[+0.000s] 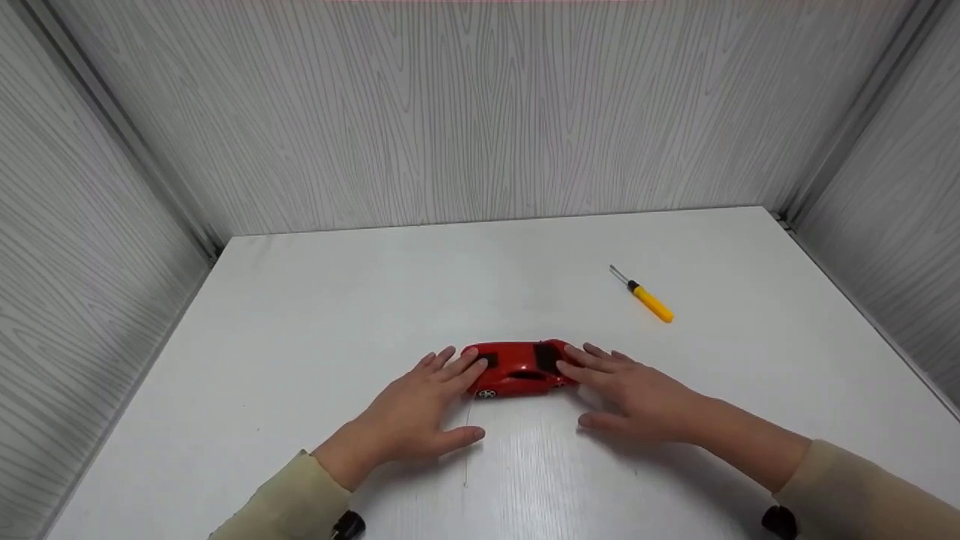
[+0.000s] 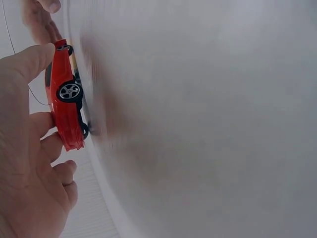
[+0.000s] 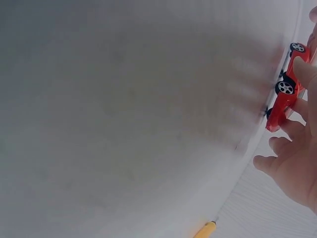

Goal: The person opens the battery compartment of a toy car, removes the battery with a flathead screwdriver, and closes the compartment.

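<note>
A red toy car (image 1: 517, 364) with black windows and silver wheel hubs sits upright on the white table, side-on in the head view. My left hand (image 1: 412, 409) touches its left end with extended fingers, the thumb held apart from it. At the right end, the fingertips of my right hand (image 1: 637, 394) rest on the dark window area, thumb likewise apart. The left wrist view shows the car (image 2: 60, 69) beyond the thumb, fingers against its body. In the right wrist view, fingers lie against the end of the car (image 3: 281, 106). Neither hand curls round it.
Behind the car, to the right, lies a screwdriver (image 1: 651, 301) with a yellow handle and a metal shaft. A thin thread-like line (image 1: 466, 450) runs from near the car's left end toward the front. Grey wood-grain panels (image 1: 480, 112) enclose the table's back and sides.
</note>
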The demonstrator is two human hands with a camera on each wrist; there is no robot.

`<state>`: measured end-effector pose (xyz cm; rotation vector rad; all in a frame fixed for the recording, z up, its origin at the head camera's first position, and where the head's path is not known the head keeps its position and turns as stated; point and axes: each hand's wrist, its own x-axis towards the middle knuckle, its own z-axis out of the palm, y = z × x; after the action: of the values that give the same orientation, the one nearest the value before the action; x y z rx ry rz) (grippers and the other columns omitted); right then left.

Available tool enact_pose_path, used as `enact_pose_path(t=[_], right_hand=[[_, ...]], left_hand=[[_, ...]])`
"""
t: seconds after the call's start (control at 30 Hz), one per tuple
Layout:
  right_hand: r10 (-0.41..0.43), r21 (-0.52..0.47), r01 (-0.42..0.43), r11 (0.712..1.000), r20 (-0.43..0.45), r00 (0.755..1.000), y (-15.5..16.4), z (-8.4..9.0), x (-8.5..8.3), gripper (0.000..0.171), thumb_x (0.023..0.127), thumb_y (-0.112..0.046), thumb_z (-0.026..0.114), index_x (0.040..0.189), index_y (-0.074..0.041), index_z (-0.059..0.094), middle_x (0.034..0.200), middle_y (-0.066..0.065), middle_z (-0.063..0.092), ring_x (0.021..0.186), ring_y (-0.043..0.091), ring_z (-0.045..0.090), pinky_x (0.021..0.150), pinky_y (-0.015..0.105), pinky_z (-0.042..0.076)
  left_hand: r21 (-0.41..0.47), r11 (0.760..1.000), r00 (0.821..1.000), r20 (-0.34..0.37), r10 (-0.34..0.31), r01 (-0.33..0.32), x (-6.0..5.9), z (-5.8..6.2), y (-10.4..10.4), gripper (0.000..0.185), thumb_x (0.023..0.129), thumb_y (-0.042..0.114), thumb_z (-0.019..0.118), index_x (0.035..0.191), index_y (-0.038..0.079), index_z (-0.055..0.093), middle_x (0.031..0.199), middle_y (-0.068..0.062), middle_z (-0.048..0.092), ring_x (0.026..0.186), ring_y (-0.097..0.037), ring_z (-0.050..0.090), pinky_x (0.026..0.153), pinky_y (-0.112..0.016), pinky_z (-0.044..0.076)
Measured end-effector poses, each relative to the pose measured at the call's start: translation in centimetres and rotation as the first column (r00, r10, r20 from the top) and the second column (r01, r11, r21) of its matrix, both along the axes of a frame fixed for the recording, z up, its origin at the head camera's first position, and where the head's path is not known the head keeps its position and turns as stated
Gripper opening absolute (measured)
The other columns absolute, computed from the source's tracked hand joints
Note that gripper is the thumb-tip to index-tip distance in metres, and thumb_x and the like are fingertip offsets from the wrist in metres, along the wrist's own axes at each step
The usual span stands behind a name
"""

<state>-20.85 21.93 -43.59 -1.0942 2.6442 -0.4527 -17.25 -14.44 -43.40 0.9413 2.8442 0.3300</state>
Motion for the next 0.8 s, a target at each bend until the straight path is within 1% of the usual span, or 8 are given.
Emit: enact_pose_path(t=[0.13, 0.23, 0.47, 0.6, 0.67, 0.8], right_hand=[[-0.001, -0.002, 0.001, 1.0, -0.001, 1.0, 0.0, 0.1, 0.0, 0.079, 0.101, -0.054, 0.067, 0.168, -0.032, 0.032, 0.176, -0.005, 0.022, 0.161, 0.034, 0.02, 0.124, 0.06, 0.026], [-0.006, -0.008, 0.006, 1.0, -0.006, 1.0, 0.1, 0.1, 0.0, 0.078, 0.101, -0.054, 0.067, 0.168, -0.033, 0.032, 0.175, -0.005, 0.023, 0.16, 0.034, 0.021, 0.123, 0.059, 0.028], [-0.032, -0.028, 0.032, 0.999, -0.006, 0.999, 0.0, 0.2, 0.0, 0.074, 0.102, -0.052, 0.068, 0.167, -0.036, 0.036, 0.175, -0.001, 0.025, 0.16, 0.034, 0.023, 0.118, 0.058, 0.038], [-0.049, -0.045, 0.05, 0.998, 0.023, 0.999, 0.0, 0.3, -0.3, 0.072, 0.102, -0.051, 0.069, 0.165, -0.038, 0.038, 0.174, 0.0, 0.027, 0.159, 0.032, 0.025, 0.115, 0.056, 0.043], [-0.051, -0.06, 0.054, 0.997, 0.037, 0.998, 0.0, 0.2, -0.6, 0.071, 0.102, -0.05, 0.069, 0.165, -0.038, 0.039, 0.174, 0.0, 0.028, 0.158, 0.031, 0.029, 0.114, 0.054, 0.045], [-0.047, -0.136, 0.056, 0.989, 0.073, 0.996, -0.1, 0.0, -1.2, 0.069, 0.102, -0.044, 0.07, 0.164, -0.036, 0.041, 0.172, 0.0, 0.032, 0.155, 0.029, 0.036, 0.113, 0.05, 0.047]], left_hand=[[-0.008, 1.0, 1.0, -0.022, -0.011, 0.011, -0.1, 0.0, -0.1, 0.088, 0.1, 0.064, 0.057, 0.169, 0.017, 0.031, 0.175, -0.003, 0.024, 0.161, -0.032, 0.02, 0.129, -0.049, 0.017], [0.004, 1.0, 0.999, -0.037, -0.017, 0.018, -0.1, -0.1, -0.2, 0.086, 0.101, 0.061, 0.059, 0.169, 0.015, 0.032, 0.175, -0.004, 0.024, 0.161, -0.031, 0.019, 0.129, -0.049, 0.017], [0.049, 0.998, 0.998, -0.059, -0.023, 0.026, -0.4, -0.4, -0.5, 0.081, 0.102, 0.055, 0.063, 0.167, 0.015, 0.036, 0.174, -0.004, 0.027, 0.161, -0.029, 0.021, 0.129, -0.047, 0.018], [0.098, 0.995, 0.999, -0.032, -0.002, 0.005, -0.6, -0.3, -0.6, 0.076, 0.101, 0.052, 0.065, 0.165, 0.019, 0.041, 0.174, -0.003, 0.029, 0.16, -0.029, 0.022, 0.128, -0.047, 0.021], [0.123, 0.992, 1.0, -0.012, 0.012, -0.01, -0.8, -0.3, -0.7, 0.074, 0.101, 0.051, 0.066, 0.165, 0.022, 0.043, 0.174, -0.002, 0.029, 0.16, -0.029, 0.023, 0.127, -0.048, 0.023], [0.179, 0.983, 0.999, 0.031, 0.038, -0.043, -1.1, -0.3, -0.7, 0.069, 0.101, 0.048, 0.068, 0.163, 0.025, 0.047, 0.173, -0.002, 0.032, 0.159, -0.029, 0.027, 0.124, -0.052, 0.03]])
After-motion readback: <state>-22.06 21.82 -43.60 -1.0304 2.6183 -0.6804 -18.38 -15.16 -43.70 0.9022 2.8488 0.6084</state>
